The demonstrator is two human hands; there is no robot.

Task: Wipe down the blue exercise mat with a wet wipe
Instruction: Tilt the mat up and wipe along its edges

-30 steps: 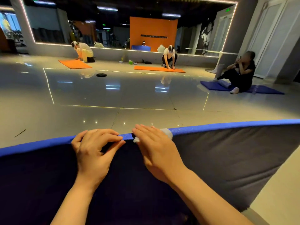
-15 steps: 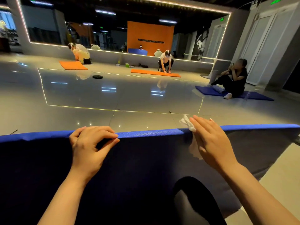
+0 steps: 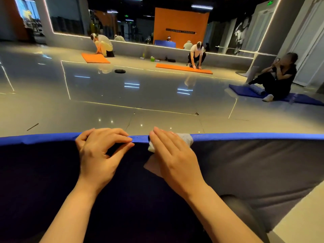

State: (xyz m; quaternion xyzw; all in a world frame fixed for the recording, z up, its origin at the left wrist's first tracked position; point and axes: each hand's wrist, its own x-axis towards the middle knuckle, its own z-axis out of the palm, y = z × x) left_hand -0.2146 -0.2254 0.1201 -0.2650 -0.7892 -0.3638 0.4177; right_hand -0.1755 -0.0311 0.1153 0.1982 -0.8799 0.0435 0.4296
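We note left hand [image 3: 98,155] gripping the blue foam exercise mat [image 3: 245,136] top edge; right hand [image 3: 175,158], fingers straight, pressing white wet wipe [image 3: 184,138] there; glossy floor [image 3: 157,102] open beyond.

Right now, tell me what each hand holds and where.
Left hand grips the mat's top edge. Right hand presses the wipe over that edge.

Both bare forearms reach forward, side by side. Left hand [image 3: 100,155]: fingers curled over the mat's top edge [image 3: 52,138], thumb behind, forming a firm grip. Right hand [image 3: 175,155]: fingers straight and together, palm down, pressing a wipe [image 3: 184,138] just beside the left grip.
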